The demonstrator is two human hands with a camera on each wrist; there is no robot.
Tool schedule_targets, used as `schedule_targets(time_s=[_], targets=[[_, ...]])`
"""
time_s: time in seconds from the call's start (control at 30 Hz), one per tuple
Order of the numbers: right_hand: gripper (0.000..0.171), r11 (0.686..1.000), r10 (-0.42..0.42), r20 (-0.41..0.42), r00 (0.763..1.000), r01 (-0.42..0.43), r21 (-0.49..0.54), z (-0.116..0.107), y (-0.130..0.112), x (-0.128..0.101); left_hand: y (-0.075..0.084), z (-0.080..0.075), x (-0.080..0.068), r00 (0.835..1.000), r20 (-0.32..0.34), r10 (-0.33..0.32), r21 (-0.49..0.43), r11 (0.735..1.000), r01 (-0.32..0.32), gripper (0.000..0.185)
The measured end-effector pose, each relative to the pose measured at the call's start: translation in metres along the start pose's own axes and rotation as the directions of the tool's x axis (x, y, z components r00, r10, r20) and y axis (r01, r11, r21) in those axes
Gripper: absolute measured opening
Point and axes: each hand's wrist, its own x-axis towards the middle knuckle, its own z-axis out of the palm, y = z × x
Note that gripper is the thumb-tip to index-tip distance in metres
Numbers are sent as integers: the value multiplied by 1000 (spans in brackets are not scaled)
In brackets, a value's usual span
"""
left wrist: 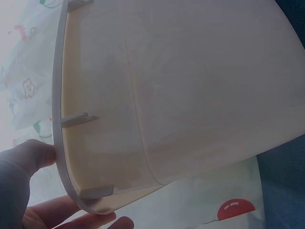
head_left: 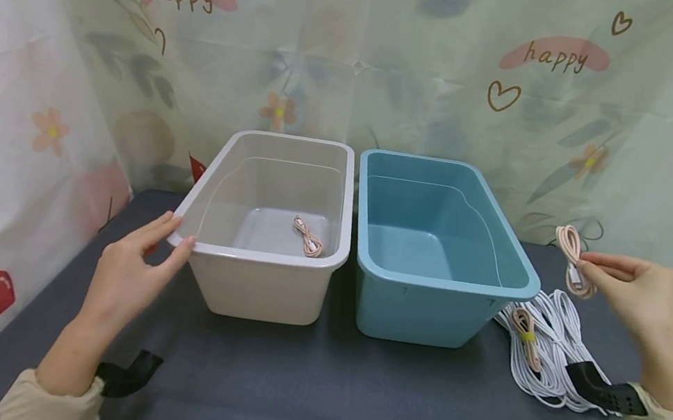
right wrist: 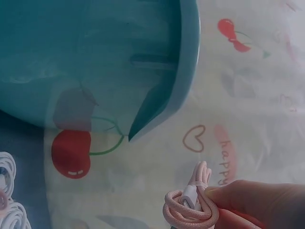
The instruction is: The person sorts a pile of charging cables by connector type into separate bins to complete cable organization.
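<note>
A white bin point(head_left: 268, 254) and a blue bin point(head_left: 428, 284) stand side by side on the dark table. A coiled pink cable point(head_left: 309, 238) lies on the white bin's floor. My left hand point(head_left: 136, 269) touches the white bin's front left corner with relaxed fingers; in the left wrist view its fingers point(left wrist: 28, 157) rest against the white bin's rim point(left wrist: 59, 143). My right hand point(head_left: 635, 292) is raised to the right of the blue bin and pinches a second coiled pink cable point(head_left: 573, 260), seen close as the coiled pink cable point(right wrist: 193, 207) in the right wrist view.
A pile of white cables point(head_left: 546, 348) with another pink cable point(head_left: 526, 331) on it lies right of the blue bin. A floral curtain point(head_left: 354, 65) hangs behind the bins. Bare dark tabletop point(head_left: 314, 389) stretches in front.
</note>
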Motion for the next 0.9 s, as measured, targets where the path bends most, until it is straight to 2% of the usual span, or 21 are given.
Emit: schedule_targets(time_s=[0.1, 0.2, 0.4, 0.57, 0.73, 0.9], targets=[[20, 999, -17, 2, 1000, 16, 43, -2, -3, 1, 0, 0, 0, 1000, 0, -1, -2, 1000, 1, 52], [23, 997, -27, 1, 1000, 26, 72, -3, -7, 1, 1, 0, 0, 1000, 0, -2, -4, 1000, 2, 52], [5, 999, -41, -5, 999, 41, 11, -3, -19, 3, 1, 0, 0, 1000, 0, -6, -1, 1000, 6, 52], [5, 999, -49, -4, 999, 49, 8, -3, -30, 5, 1, 0, 1, 1000, -4, -3, 4, 1000, 3, 52], [25, 997, -80, -7, 997, 80, 5, -2, -40, 6, 1, 0, 1, 1000, -5, 0, 5, 1000, 0, 52], [27, 994, -103, 10, 995, 103, 24, -1, -49, 8, 0, 0, 0, 1000, -1, 2, 3, 1000, -2, 52]])
